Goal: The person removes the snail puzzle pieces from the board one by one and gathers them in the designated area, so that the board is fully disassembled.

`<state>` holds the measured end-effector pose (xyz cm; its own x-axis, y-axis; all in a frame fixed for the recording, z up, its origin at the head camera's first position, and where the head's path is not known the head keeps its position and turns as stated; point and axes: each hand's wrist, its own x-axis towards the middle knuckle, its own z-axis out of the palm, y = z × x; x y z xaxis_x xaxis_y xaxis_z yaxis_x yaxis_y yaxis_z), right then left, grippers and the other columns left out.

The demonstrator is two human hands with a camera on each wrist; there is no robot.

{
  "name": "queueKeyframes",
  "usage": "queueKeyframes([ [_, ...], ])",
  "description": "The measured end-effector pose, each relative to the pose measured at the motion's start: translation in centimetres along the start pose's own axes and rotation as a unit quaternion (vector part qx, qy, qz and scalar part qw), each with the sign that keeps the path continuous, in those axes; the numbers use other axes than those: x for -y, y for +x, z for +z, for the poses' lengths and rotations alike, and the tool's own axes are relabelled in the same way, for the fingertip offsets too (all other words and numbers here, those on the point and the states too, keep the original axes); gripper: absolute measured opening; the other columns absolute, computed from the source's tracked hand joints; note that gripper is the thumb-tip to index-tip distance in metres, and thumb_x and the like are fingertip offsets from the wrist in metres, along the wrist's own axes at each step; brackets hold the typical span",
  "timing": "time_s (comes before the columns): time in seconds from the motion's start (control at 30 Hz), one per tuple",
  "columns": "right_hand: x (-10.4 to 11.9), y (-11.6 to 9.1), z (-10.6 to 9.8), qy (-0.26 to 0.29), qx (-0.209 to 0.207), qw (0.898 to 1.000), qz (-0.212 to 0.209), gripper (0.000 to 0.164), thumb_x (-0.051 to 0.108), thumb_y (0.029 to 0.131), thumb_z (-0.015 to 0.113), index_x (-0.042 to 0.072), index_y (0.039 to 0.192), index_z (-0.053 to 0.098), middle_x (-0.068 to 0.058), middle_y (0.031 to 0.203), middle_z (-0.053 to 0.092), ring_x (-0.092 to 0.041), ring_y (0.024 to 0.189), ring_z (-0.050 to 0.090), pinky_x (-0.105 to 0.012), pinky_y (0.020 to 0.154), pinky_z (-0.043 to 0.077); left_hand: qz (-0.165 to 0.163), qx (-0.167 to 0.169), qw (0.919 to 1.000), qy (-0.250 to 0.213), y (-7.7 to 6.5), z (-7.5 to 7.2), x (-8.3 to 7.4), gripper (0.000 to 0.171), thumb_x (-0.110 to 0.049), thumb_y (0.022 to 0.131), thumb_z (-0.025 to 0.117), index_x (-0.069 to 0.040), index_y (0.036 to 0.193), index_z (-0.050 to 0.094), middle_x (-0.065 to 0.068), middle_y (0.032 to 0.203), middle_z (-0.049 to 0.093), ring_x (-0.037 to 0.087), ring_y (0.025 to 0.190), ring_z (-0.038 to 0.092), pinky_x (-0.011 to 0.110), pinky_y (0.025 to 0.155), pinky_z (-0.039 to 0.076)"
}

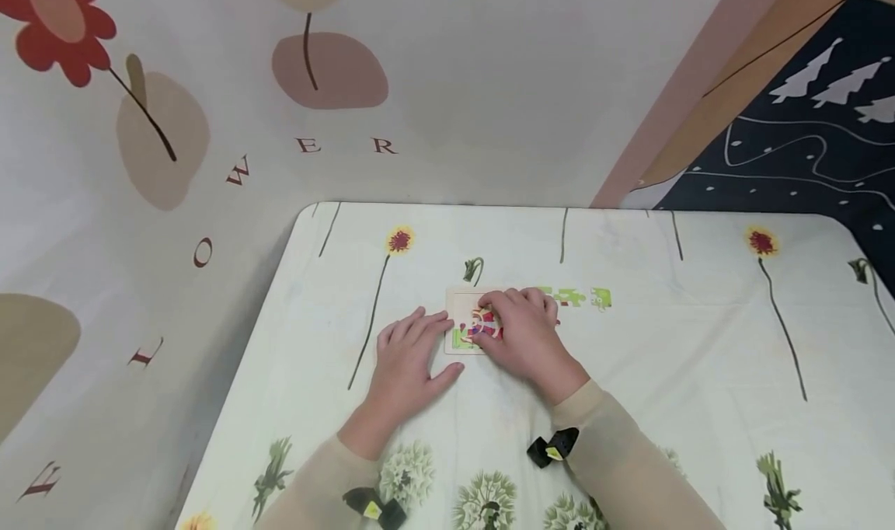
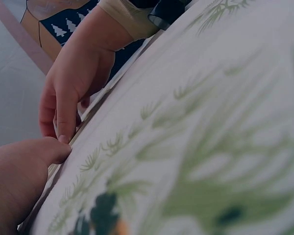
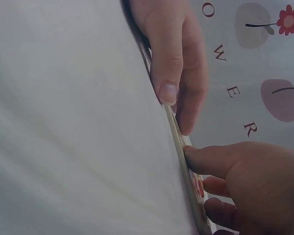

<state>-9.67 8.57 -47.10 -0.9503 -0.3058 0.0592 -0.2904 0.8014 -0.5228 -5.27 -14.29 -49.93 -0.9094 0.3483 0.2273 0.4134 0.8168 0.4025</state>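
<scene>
Sleeves: nearest my head view, two beige sleeves (image 1: 622, 444) reach in from 5 and 7 o'clock, each with a black wrist unit (image 1: 552, 447).
Left hand: at the board's 8 o'clock, the left hand (image 1: 412, 359) lies with fingers extended and thumb spread, fingertips at the board's edge; I see nothing in its grasp.
Right hand: between 3 and 4 o'clock, the right hand (image 1: 527, 329) arches over the board, thumb and fingers bent and slightly apart at the pieces; I cannot tell whether it pinches one.
Board: the pale puzzle board (image 1: 458, 303) lies flat between the hands, with coloured pieces (image 1: 492, 324) in its frame, partly covered.
Loose pieces: green-patterned loose pieces (image 1: 572, 298) lie between 2 and 3 o'clock, beyond the right hand.
Risks: I judge that a sideways push could skid the board if the left fingertips lifted; uneven pressure could tip a piece up; a sweep of the right knuckles could scatter the loose ones.
Surface: a white tablecloth (image 1: 664, 359), printed with flowers, shows faint creases at 4 o'clock that could seat a board unevenly.
Room: a pale wall hanging (image 1: 475, 126) bears letters from 9 to 11 o'clock; a dark hanging (image 1: 776, 145) with white trees stands at 2.
</scene>
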Motion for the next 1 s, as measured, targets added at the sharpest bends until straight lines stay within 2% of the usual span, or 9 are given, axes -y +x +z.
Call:
queueKeyframes([
  [0.2, 0.0, 0.2, -0.1, 0.038, -0.012, 0.999, 0.002, 0.045, 0.032, 0.087, 0.091, 0.02, 0.123, 0.068, 0.006, 0.086, 0.057, -0.028, 0.103, 0.048, -0.058, 0.104, 0.022, -0.001, 0.005, 1.0, 0.005, 0.2, -0.1, 0.0, 0.061, -0.049, 0.093, 0.076, -0.017, 0.145, 0.064, 0.002, 0.156, 0.057, 0.034, 0.15, 0.041, 0.061, 0.114, 0.028],
  [0.3, -0.1, 0.1, 0.1, 0.035, -0.022, 0.999, -0.004, 0.045, 0.032, 0.086, 0.091, 0.022, 0.123, 0.068, 0.006, 0.092, 0.059, -0.028, 0.105, 0.049, -0.059, 0.105, 0.023, -0.002, 0.005, 1.0, 0.006, 0.2, -0.1, 0.0, 0.061, -0.048, 0.093, 0.077, -0.017, 0.145, 0.064, 0.001, 0.156, 0.057, 0.034, 0.15, 0.042, 0.061, 0.114, 0.028],
  [0.43, -0.3, 0.0, 0.5, 0.031, -0.041, 0.998, -0.037, 0.046, 0.028, 0.085, 0.092, 0.022, 0.126, 0.072, 0.004, 0.105, 0.068, -0.029, 0.11, 0.051, -0.058, 0.105, 0.025, -0.002, 0.004, 1.0, 0.002, 0.0, -0.1, 0.0, 0.061, -0.048, 0.093, 0.077, -0.017, 0.144, 0.064, 0.002, 0.155, 0.057, 0.035, 0.149, 0.042, 0.062, 0.114, 0.028],
  [0.53, -0.5, 0.0, 0.7, 0.035, -0.057, 0.996, -0.063, 0.047, 0.024, 0.084, 0.093, 0.02, 0.127, 0.075, 0.005, 0.106, 0.073, -0.025, 0.107, 0.051, -0.055, 0.105, 0.026, -0.002, 0.003, 1.0, -0.002, 0.0, -0.1, 0.0, 0.061, -0.047, 0.093, 0.077, -0.017, 0.144, 0.064, 0.002, 0.155, 0.057, 0.035, 0.15, 0.042, 0.062, 0.115, 0.028],
  [0.63, -0.6, -0.1, 0.9, 0.046, -0.065, 0.994, -0.072, 0.047, 0.023, 0.084, 0.094, 0.019, 0.128, 0.077, 0.005, 0.107, 0.074, -0.023, 0.106, 0.051, -0.055, 0.105, 0.025, -0.002, 0.003, 1.0, -0.004, 0.0, -0.1, -0.1, 0.061, -0.047, 0.093, 0.077, -0.016, 0.144, 0.064, 0.003, 0.155, 0.057, 0.035, 0.15, 0.042, 0.062, 0.115, 0.028],
  [0.83, -1.0, -0.1, 0.9, 0.063, -0.056, 0.994, -0.069, 0.049, 0.025, 0.081, 0.095, 0.018, 0.127, 0.078, 0.002, 0.118, 0.075, -0.025, 0.111, 0.052, -0.059, 0.109, 0.022, -0.006, 0.005, 1.0, -0.004, 0.0, -0.1, -0.2, 0.061, -0.047, 0.093, 0.077, -0.017, 0.145, 0.064, 0.002, 0.156, 0.057, 0.035, 0.15, 0.041, 0.062, 0.115, 0.027],
  [1.0, -1.2, -0.2, 0.8, 0.033, -0.044, 0.993, -0.104, 0.053, 0.031, 0.081, 0.095, 0.019, 0.129, 0.078, 0.002, 0.119, 0.075, -0.026, 0.112, 0.053, -0.065, 0.108, 0.022, -0.006, 0.008, 1.0, -0.002, 0.0, -0.1, -0.3, 0.062, -0.047, 0.094, 0.077, -0.017, 0.145, 0.063, 0.002, 0.156, 0.057, 0.035, 0.15, 0.041, 0.062, 0.115, 0.028],
])
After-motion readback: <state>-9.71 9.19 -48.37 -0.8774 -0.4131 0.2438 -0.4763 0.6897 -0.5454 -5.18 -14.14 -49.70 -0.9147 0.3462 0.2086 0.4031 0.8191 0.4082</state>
